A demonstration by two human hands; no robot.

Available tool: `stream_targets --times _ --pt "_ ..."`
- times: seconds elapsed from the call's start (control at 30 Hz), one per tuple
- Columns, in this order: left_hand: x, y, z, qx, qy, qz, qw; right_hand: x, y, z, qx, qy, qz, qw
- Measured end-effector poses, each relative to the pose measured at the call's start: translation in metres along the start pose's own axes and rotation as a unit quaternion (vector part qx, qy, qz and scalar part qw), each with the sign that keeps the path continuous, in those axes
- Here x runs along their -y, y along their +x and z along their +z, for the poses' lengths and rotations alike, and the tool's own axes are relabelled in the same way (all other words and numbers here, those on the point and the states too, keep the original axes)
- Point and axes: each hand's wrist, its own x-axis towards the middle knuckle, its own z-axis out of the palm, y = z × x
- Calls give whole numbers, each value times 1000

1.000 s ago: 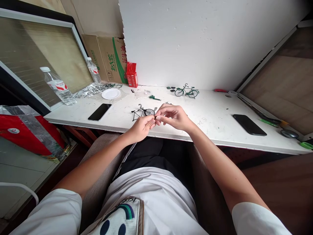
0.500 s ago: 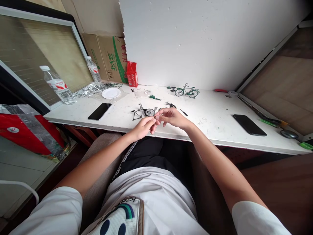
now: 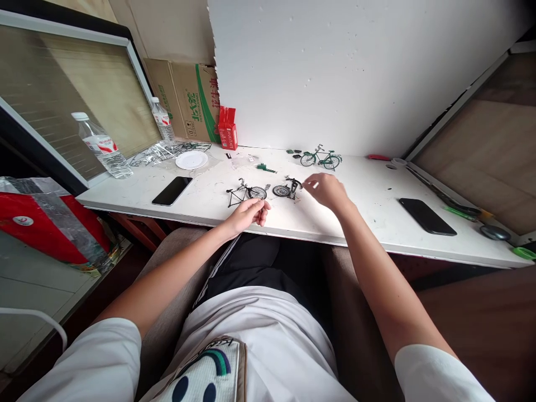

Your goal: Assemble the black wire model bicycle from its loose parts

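Contact has broken — right hand (image 3: 325, 190) now beside black wheel assembly (image 3: 282, 191), grip unclear; left hand (image 3: 248, 214) pinched together.

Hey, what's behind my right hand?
Beyond your right hand, a green model bicycle stands on the white table. Whatever the hand itself covers can't be seen.

On the table (image 3: 368, 215), one phone (image 3: 172, 191) lies at the left and another phone (image 3: 427, 216) at the right. Between them are a bicycle frame (image 3: 245, 191) and, to its right, a wheel (image 3: 281, 191). Farther behind stands a toy bicycle (image 3: 321, 159); behind the left phone, a plate (image 3: 191, 160).
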Motion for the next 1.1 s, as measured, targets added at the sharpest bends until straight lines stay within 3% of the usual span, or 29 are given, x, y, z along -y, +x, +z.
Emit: stream_targets --times 0.1,0.2,0.43,0.6,0.7,0.77,0.87,0.97,1.1 --pt "9 6 -8 -5 61 31 998 -25 6 -5 88 -105 122 983" --pt "17 10 -14 -19 106 71 992 -34 8 -3 146 -131 169 966" --pt "27 12 -22 -30 171 114 978 -26 9 12 73 -164 177 968" --pt "33 15 -29 -45 210 136 967 -37 13 21 71 -158 182 968" --pt "36 17 -32 -48 207 133 968 -43 15 24 30 -140 175 974" --pt "37 18 -33 -53 203 131 969 -42 17 28 -27 -80 154 984" --pt "39 18 -32 -63 202 129 969 -28 16 43 -109 118 59 985" --pt "39 17 -31 -68 204 130 968 -1 9 66 -110 325 -51 938" --pt "38 17 -31 -69 209 135 966 34 -9 90 -126 385 -144 903"
